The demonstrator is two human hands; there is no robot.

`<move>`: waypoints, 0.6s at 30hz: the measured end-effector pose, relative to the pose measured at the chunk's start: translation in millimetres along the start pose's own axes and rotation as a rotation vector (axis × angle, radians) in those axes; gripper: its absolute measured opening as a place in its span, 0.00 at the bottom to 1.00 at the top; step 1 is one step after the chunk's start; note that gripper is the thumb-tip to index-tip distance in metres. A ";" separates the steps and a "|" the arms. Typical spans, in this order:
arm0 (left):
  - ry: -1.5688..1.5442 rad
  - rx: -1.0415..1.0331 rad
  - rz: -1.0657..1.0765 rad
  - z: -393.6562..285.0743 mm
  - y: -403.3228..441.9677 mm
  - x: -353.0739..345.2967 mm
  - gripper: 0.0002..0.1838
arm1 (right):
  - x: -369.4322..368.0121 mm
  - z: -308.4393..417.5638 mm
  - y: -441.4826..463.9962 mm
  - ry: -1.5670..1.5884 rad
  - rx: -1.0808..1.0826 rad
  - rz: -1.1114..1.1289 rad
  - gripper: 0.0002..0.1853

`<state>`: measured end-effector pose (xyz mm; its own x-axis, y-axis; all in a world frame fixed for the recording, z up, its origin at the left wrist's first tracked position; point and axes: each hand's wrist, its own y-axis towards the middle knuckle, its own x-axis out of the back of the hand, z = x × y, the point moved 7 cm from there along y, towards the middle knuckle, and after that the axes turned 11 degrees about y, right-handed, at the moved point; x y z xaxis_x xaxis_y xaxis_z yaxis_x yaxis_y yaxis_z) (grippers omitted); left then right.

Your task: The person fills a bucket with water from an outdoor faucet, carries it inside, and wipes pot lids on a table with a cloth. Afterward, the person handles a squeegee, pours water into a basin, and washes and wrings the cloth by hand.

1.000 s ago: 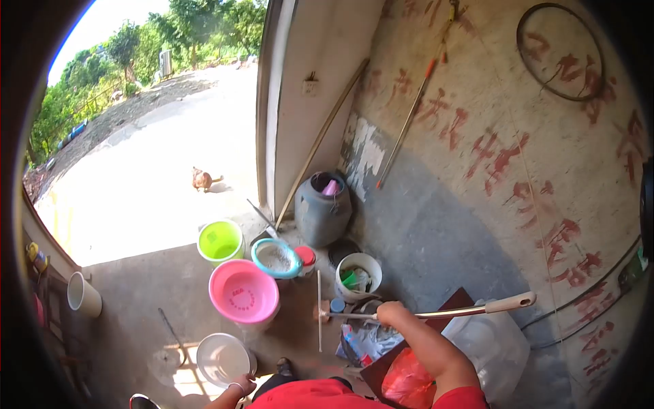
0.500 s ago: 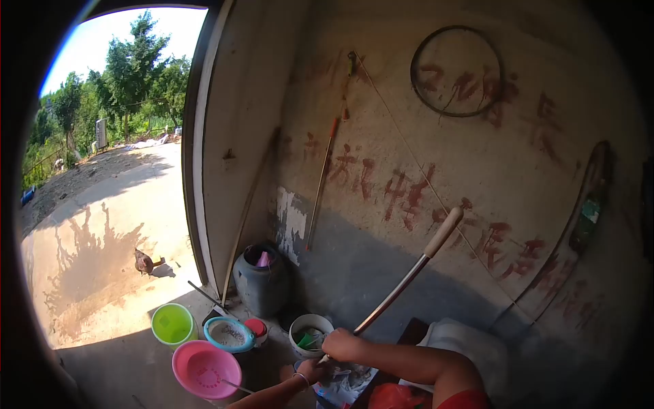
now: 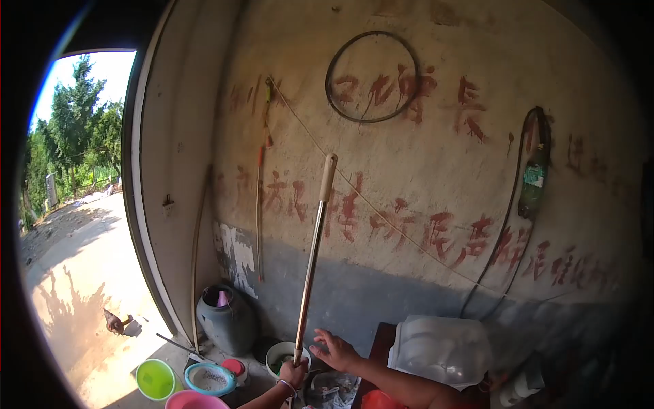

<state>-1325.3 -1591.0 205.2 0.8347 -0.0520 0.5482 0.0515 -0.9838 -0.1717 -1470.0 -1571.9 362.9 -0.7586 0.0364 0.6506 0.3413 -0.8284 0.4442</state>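
A long metal pole [image 3: 312, 273] with a beige grip at its top stands nearly upright in front of me. My left hand [image 3: 294, 373], with a bracelet at the wrist, is wrapped round its lower part. Just right of the pole, my right hand [image 3: 334, 351] is open, fingers spread and apart from it. What is fixed to the pole's lower end is hidden. Close behind my left hand sits a white bucket [image 3: 272, 356] with something green inside. Whitish material in a dark container [image 3: 325, 394] lies below my right hand.
A green basin [image 3: 155, 379], a pink basin [image 3: 197, 401], a blue-rimmed basin [image 3: 210, 390] and a red-lidded container [image 3: 234, 367] stand on the floor at left. Behind them is a large grey jar [image 3: 225, 324]. A translucent plastic bin [image 3: 443, 351] is at right. A bird [image 3: 114, 322] is outside the doorway.
My right hand has let go of the pole and opened. The pole has swung from leaning right to nearly upright, still in my left hand. My view has turned right.
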 end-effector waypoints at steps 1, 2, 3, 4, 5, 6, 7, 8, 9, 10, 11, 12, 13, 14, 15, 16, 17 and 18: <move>0.027 -0.059 -0.021 -0.7 5.7 -7.5 0.30 | -10.3 -2.0 1.3 0.045 -0.026 0.020 0.23; 0.055 -0.115 -0.039 -7.6 3.7 -9.6 0.30 | -21.4 -2.8 1.9 0.092 -0.055 0.041 0.21; 0.109 -0.201 -0.024 -15.1 2.0 -12.4 0.28 | -31.0 -4.6 2.4 0.140 -0.087 0.064 0.19; 0.110 -0.203 -0.019 -27.5 -4.8 -4.9 0.28 | -34.2 0.3 4.9 0.139 -0.092 0.061 0.19; 0.122 -0.242 -0.019 -42.0 -11.5 4.4 0.26 | -35.5 2.6 8.0 0.274 -0.160 0.023 0.18; 0.134 -0.276 -0.019 -49.7 -16.0 12.5 0.25 | -39.4 3.8 9.1 0.412 -0.232 -0.013 0.18; 0.165 -0.355 0.037 -50.7 -12.3 13.9 0.24 | -42.8 0.0 12.0 0.471 -0.245 -0.076 0.18; 0.091 -0.393 -0.018 -60.3 -22.5 27.3 0.27 | -44.1 -1.4 15.3 0.471 -0.266 -0.100 0.18; 0.164 -0.469 -0.021 -56.8 -22.4 30.0 0.29 | -43.2 -0.5 19.5 0.460 -0.258 -0.125 0.18; 0.236 -0.550 -0.027 -53.8 -20.5 33.8 0.32 | -41.0 1.7 23.5 0.446 -0.245 -0.152 0.19; 0.240 -0.552 -0.024 -44.7 -21.3 37.1 0.32 | -42.7 -1.4 27.5 0.448 -0.246 -0.157 0.19; 0.205 -0.584 -0.116 -32.4 -24.3 44.5 0.32 | -42.6 -5.4 33.9 0.430 -0.244 -0.185 0.18; 0.169 -0.620 -0.209 -19.0 -27.6 52.3 0.32 | -41.0 -5.7 39.8 0.410 -0.239 -0.217 0.18; 0.168 -0.572 -0.195 1.8 -26.5 53.0 0.32 | -38.3 -1.5 45.7 0.406 -0.232 -0.242 0.18; 0.174 -0.500 -0.160 29.0 -21.3 48.6 0.34 | -36.9 4.1 50.3 0.398 -0.231 -0.214 0.18; 0.183 -0.566 -0.217 40.0 -27.9 53.3 0.32 | -32.3 8.6 51.9 0.388 -0.238 -0.202 0.18; 0.147 -0.492 -0.173 48.5 -37.4 57.3 0.33 | -27.5 19.9 52.5 0.388 -0.174 -0.207 0.18; 0.078 -0.489 -0.227 48.9 -46.3 64.9 0.26 | -27.7 25.2 54.9 0.340 -0.141 -0.202 0.17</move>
<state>-1246.6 -1540.4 208.7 0.7884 0.1770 0.5891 -0.0507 -0.9357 0.3490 -1416.3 -1604.4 384.8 -0.9506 0.0390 0.3079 0.1053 -0.8927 0.4382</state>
